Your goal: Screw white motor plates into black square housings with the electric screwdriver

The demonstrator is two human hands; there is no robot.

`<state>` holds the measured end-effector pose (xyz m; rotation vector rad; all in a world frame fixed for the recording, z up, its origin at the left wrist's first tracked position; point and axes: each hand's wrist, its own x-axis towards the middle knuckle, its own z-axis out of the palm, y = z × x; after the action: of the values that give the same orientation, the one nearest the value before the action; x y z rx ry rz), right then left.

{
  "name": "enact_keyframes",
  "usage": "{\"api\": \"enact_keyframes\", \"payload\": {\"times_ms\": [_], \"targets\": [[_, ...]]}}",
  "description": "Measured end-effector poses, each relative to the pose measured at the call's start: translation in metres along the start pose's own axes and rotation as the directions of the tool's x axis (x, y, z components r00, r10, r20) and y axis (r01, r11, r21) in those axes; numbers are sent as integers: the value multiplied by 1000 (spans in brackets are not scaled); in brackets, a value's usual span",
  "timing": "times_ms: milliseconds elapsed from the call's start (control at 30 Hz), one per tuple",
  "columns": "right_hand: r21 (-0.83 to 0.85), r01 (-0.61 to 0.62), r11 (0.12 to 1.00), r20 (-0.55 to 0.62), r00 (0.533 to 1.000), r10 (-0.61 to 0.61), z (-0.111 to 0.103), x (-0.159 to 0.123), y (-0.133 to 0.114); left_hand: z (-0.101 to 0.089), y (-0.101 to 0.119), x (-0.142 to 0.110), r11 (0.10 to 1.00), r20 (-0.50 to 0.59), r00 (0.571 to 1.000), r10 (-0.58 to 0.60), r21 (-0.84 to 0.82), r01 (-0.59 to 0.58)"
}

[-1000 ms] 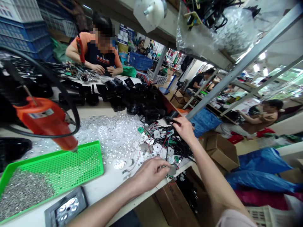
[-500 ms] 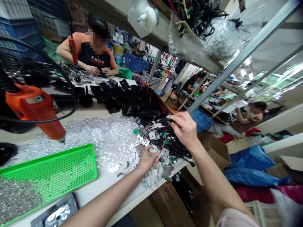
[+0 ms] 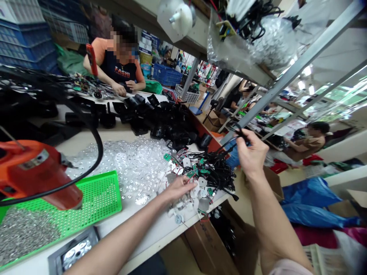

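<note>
Black lead (image 3: 228, 142) rises diagonally from the wire tangle (image 3: 213, 172) into the right hand (image 3: 252, 152), pinched in its fingers. Left hand (image 3: 180, 189), open, lies farther off on white plastic discs (image 3: 186, 198), on the worktop (image 3: 160, 229).

Glossy clear plastic discs (image 3: 120, 168) beside matt black cables (image 3: 216, 172).

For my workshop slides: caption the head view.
Right hand holds up a black cable; left hand rests by white discs.

Crowded electronics workshop, benches (image 3: 77, 140) piled with wiring (image 3: 213, 172)
</note>
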<state>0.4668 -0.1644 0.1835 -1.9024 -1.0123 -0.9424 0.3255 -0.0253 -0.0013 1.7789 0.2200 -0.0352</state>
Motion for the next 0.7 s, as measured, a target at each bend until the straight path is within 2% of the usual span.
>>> {"api": "enact_keyframes", "payload": {"times_ms": [167,333,400,467,567,700], "targets": [[235,-170,957,-69,979,191,-3,7,29,-18,-14,-4,993,225,971,82,-102,-61],[392,-197,899,-89,964,250,0,24,38,-21,-10,-13,994,325,940,104,4,-111],[407,-180,896,-108,964,242,2,32,33,-14,-4,-18,986,288,953,91,107,-126],[400,-148,905,-115,971,210,7,40,24,-3,3,-26,963,191,977,90,233,-134],[394,-114,912,-56,987,148,17,49,1,17,16,-41,904,39,991,130,405,-134],[424,-41,905,-25,998,57,25,60,-30,38,23,-57,831,-22,987,160,543,-122]]}}
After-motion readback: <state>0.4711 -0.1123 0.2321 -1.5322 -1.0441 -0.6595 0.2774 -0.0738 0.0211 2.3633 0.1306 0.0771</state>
